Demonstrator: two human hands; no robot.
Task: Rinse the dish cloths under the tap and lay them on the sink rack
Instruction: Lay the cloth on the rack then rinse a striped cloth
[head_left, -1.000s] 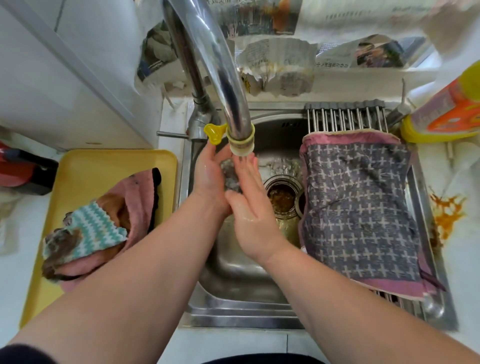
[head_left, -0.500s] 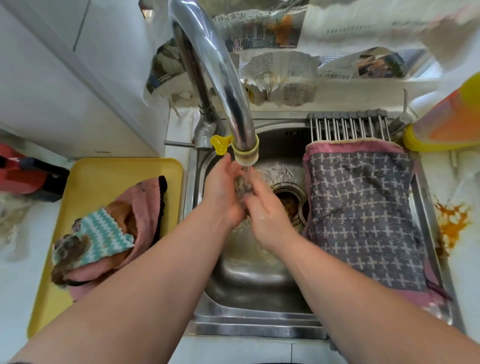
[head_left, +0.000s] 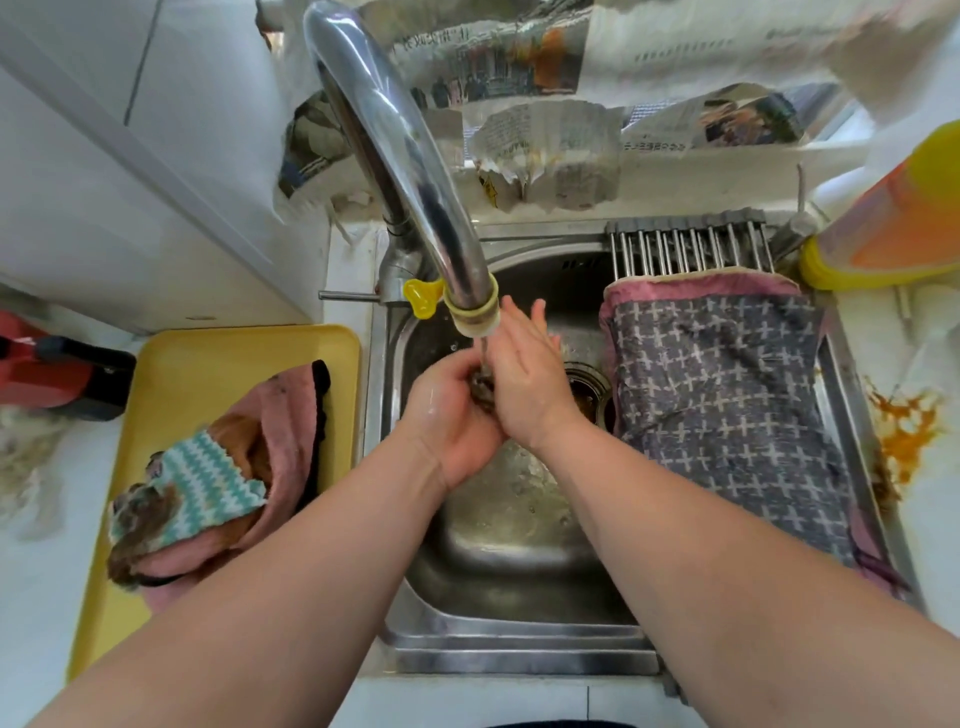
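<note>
Cloth: small dark wadded dish cloth — soaking under curved chrome tap, probably handling limp, slippery.
Grip: left hand clenching it; right hand pressing flat-fingered.
Hold: gathering whole wad — not pinching edges.

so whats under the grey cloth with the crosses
The sink rack: its metal bars show past the far edge of the grey cloth. The rest of the rack is covered.

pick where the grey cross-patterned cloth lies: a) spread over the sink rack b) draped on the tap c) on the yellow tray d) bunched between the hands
a: the grey cross-patterned cloth lies spread over the sink rack, while the left hand and right hand hold only a small dark wad
</note>
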